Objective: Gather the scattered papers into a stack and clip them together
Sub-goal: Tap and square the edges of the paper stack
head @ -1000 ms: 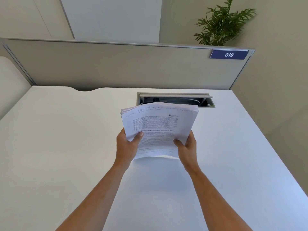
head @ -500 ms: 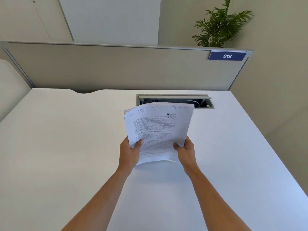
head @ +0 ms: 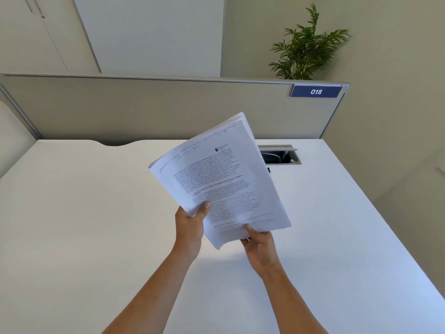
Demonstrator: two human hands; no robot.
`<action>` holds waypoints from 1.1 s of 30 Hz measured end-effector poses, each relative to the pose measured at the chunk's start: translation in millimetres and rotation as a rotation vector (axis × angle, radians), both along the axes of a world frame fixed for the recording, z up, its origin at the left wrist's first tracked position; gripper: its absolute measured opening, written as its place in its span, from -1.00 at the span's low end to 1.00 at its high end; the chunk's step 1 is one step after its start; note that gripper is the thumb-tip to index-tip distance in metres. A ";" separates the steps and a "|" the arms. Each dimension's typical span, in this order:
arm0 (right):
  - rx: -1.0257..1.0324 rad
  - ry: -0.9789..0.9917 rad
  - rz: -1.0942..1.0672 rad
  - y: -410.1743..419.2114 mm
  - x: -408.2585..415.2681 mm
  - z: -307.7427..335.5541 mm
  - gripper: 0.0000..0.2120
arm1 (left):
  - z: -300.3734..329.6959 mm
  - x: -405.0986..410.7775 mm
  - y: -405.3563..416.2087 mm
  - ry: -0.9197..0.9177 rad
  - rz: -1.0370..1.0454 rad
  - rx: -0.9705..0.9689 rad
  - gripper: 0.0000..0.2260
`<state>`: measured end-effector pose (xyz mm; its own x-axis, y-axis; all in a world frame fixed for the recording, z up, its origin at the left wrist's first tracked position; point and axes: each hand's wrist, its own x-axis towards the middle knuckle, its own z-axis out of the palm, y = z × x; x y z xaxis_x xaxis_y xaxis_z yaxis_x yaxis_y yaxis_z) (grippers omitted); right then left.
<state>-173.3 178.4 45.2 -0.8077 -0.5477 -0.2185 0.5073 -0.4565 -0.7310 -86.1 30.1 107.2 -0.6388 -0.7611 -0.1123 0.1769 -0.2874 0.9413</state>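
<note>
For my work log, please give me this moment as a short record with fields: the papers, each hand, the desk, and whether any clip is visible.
papers: one stack of papers, held in the air above the desk, tilted
left hand: left hand grips the stack's lower left edge, thumb on top
right hand: right hand holds the bottom edge
desk: white desk, open cable hatch at the back
clip: none visible
</note>
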 end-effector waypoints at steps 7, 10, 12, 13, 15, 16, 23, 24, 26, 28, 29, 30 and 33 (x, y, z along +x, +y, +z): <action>0.276 0.171 -0.105 9.2 -12.0 6.2 -0.65 | -16.6 11.4 -7.7 -0.022 -0.082 0.137 -0.68; 0.376 0.243 -0.134 18.9 -25.4 9.9 -0.67 | -14.8 16.2 -24.6 -0.022 -0.038 0.187 -0.66; 0.427 0.273 -0.129 26.3 -35.3 12.7 -0.69 | -12.0 20.0 -44.5 -0.034 -0.016 0.168 -0.66; 0.446 0.291 -0.124 29.5 -39.6 15.6 -0.65 | -10.7 21.7 -55.7 -0.054 -0.011 0.146 -0.69; 0.470 0.330 -0.114 33.9 -48.6 22.6 -0.58 | -6.8 24.6 -77.6 -0.109 -0.028 0.099 -0.75; 0.485 0.346 -0.108 35.7 -53.1 26.1 -0.60 | -4.0 25.2 -86.2 -0.137 -0.057 0.066 -0.75; 0.624 0.485 -0.005 29.5 -75.5 44.2 -0.73 | 19.1 17.3 -104.4 -0.314 -0.330 -0.248 -0.61; 0.635 0.511 -0.008 26.4 -77.1 47.9 -0.72 | 20.1 15.5 -103.3 -0.311 -0.327 -0.279 -0.64; 0.656 0.556 -0.053 20.8 -79.0 57.1 -0.72 | 20.6 13.2 -98.6 -0.286 -0.289 -0.342 -0.69; 0.658 0.601 -0.104 16.6 -79.7 66.3 -0.73 | 21.4 11.5 -92.8 -0.264 -0.201 -0.411 -0.72; 0.644 0.617 -0.122 15.2 -79.6 69.5 -0.73 | 21.5 11.5 -89.9 -0.243 -0.157 -0.434 -0.72; 0.628 0.627 -0.132 14.3 -79.5 71.1 -0.72 | 20.3 11.4 -87.3 -0.220 -0.126 -0.445 -0.71; 0.618 0.639 -0.093 13.6 -76.0 65.1 -0.58 | 7.7 15.7 -78.7 -0.194 -0.098 -0.426 -0.68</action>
<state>-249.3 192.1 110.2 -0.9118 -0.4071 0.0541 -0.1007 0.0940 -0.9905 -70.4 -48.6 115.0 -0.7077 -0.7028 0.0723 -0.0227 0.1249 0.9919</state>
